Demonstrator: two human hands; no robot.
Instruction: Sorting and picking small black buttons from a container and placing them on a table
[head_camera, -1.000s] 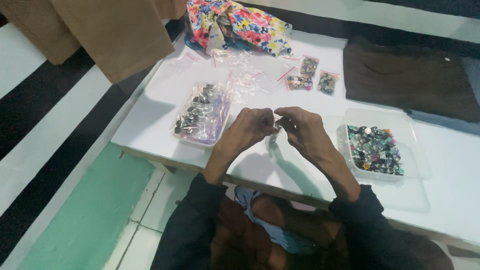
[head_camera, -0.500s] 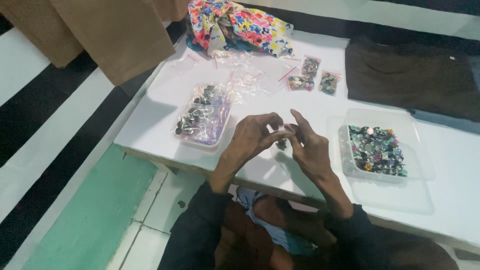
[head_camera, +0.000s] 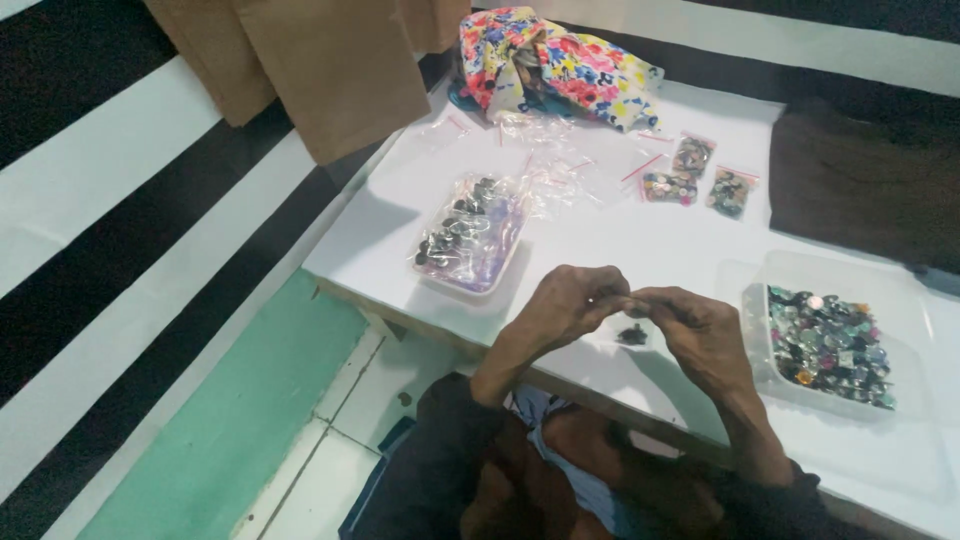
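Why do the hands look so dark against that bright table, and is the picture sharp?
Head view: the white table is brightly lit, so the left hand and right hand turn dark; slightly soft overall, the beads in the clear tray blur together.

Both forearms come up from the lower edge of the view and converge toward the middle. Dark sleeves cover them to about the wrist. Left hand (head_camera: 565, 310): back of the hand toward the camera, fingers curled inward, fingertips pointing right. Right hand (head_camera: 700, 335): also seen from the back, knuckles raised, fingers bent toward the left. The fingertips of the two hands meet, thumb and forefinger of each pinched together at the contact point. Whether anything sits in that pinch is probably too small to resolve here.
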